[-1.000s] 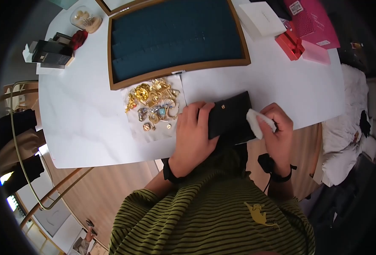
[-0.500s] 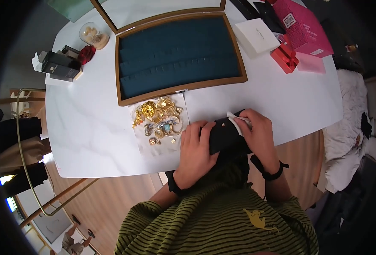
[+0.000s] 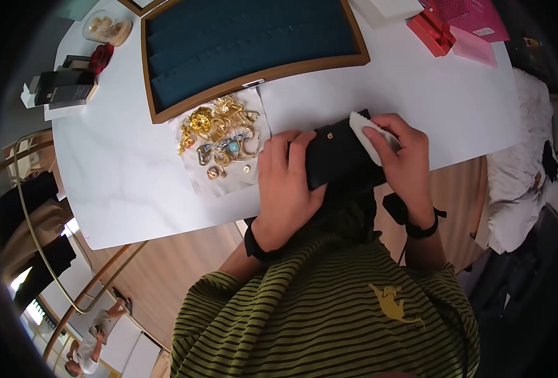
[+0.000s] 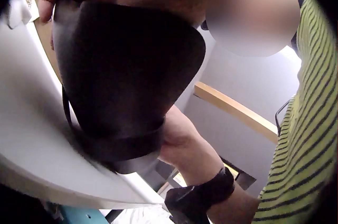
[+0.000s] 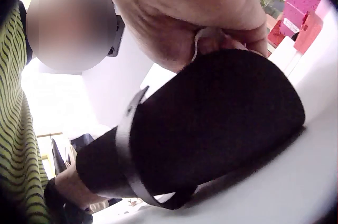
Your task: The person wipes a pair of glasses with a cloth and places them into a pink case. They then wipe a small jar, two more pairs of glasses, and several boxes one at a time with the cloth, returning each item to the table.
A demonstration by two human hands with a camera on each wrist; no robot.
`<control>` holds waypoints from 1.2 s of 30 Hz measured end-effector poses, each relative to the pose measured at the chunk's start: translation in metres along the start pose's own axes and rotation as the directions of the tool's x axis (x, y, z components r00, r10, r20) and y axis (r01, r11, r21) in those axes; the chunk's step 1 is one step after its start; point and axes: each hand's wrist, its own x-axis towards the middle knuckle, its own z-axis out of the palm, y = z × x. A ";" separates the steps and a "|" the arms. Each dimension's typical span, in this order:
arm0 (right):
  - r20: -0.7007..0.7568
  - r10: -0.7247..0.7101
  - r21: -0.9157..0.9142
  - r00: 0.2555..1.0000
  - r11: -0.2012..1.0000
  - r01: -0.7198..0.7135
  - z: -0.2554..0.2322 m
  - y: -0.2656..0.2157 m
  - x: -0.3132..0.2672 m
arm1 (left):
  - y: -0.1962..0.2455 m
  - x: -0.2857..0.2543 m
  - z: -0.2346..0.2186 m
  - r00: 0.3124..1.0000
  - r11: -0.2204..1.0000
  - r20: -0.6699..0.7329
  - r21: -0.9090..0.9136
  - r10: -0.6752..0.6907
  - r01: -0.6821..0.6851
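Note:
A black case (image 3: 337, 154) with a small gold stud lies at the table's near edge. My left hand (image 3: 286, 183) grips its left side, fingers over the top and thumb at the lower edge. At its right end, my right hand (image 3: 406, 160) pinches a folded white cloth (image 3: 367, 135) against the black surface. Both wrist views show the case's dark underside, in the left wrist view (image 4: 127, 65) and in the right wrist view (image 5: 216, 123), with a loose strap (image 5: 127, 150) round it. Gold jewellery (image 3: 219, 129) is heaped on a pale cloth (image 3: 203, 183) left of my left hand.
A wooden tray with dark teal lining (image 3: 247, 38) stands behind the jewellery. Dark boxes (image 3: 64, 87) and a glass dome (image 3: 107, 28) are at the back left. A red box (image 3: 431, 33) and pink packaging (image 3: 474, 47) stand at the back right. Another person (image 3: 90, 349) sits in the distance.
The right hand and white cloth moved inward over the case, then back a little to the right. The left hand keeps its grip. The head view has shifted, so the tray appears higher.

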 end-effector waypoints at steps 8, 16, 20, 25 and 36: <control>0.101 -0.127 0.117 0.987 0.986 0.115 -0.014 -0.020 -0.005 | -0.003 0.008 -0.006 0.993 0.989 -0.042 -0.096 -0.113 0.109; 0.376 -0.233 -0.085 0.897 0.955 0.284 -0.012 -0.033 -0.013 | 0.002 0.022 -0.016 0.972 0.967 0.003 -0.094 -0.237 0.236; 0.281 -0.225 -0.195 0.933 0.938 0.285 -0.003 -0.035 -0.013 | 0.001 0.025 -0.015 0.975 0.973 -0.049 -0.082 -0.218 0.214; 0.331 -0.210 -0.315 0.920 0.895 0.317 0.012 -0.026 -0.012 | 0.009 0.028 -0.014 0.990 0.994 -0.087 -0.009 -0.111 0.111; 0.217 -0.080 -0.009 0.973 0.996 0.084 -0.012 -0.014 -0.011 | -0.007 0.033 -0.011 1.000 0.994 -0.011 -0.104 -0.029 0.028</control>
